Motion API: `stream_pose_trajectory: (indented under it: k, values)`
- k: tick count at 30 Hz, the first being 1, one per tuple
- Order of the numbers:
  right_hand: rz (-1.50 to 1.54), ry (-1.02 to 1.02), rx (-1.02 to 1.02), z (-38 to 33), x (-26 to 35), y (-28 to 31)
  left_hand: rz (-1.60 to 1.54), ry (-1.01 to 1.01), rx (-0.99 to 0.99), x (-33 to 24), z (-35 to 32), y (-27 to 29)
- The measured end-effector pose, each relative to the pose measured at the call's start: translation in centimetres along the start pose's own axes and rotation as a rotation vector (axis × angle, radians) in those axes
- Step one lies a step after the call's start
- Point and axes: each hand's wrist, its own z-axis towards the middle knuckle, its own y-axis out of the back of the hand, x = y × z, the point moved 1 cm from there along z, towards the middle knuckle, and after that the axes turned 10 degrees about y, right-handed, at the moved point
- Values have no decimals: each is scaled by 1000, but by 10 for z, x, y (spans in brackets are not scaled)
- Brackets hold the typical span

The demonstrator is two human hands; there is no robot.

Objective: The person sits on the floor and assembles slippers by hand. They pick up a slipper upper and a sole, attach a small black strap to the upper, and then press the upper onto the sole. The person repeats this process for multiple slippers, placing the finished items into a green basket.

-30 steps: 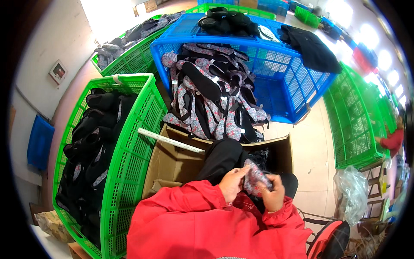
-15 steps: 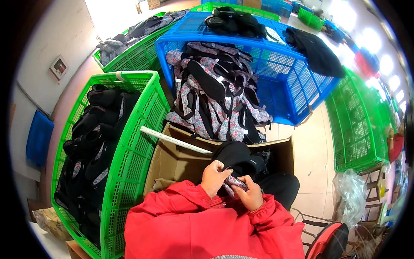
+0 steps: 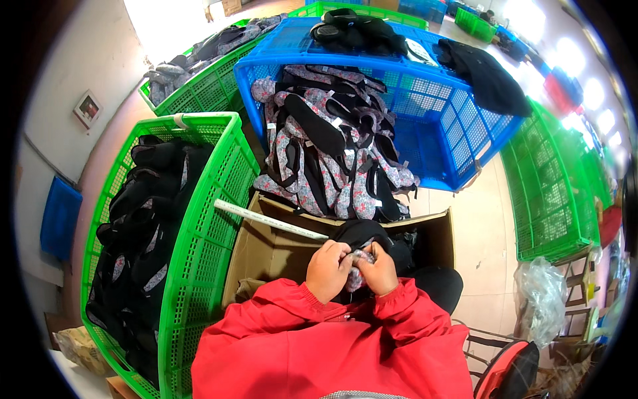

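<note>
Hands meet over our cardboard box [image 3: 266,249]: left hand [image 3: 327,269] and right hand [image 3: 382,268] both pinch one floral fabric piece [image 3: 359,261]; green crate [image 3: 199,219] at nine o'clock.

Probably a garment workshop: crates [image 3: 199,219] of sewn pieces [image 3: 332,159].
</note>
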Motion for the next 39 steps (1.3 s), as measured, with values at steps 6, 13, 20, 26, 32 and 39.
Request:
stream_pose_trajectory:
  k: [6, 13, 20, 26, 32, 39]
  values:
    - [573, -405, -93, 31, -14, 8, -532, 512, 166, 42, -25, -24]
    - [558, -403, -131, 31, -24, 9, -871, 547, 225, 27, -30, -21]
    - [588, -308, -220, 26, -26, 4, -948, 607, 207, 21, -32, -26]
    - [409, -250, -280, 18, -21, -3, -972, 724, 246, 21, -33, -20]
    - [255, -169, -301, 13, -18, -12, -750, 683, 165, 15, -42, -20]
    - [224, -183, -393, 8, -5, -19, -74, 31, -211, 12, -27, -21]
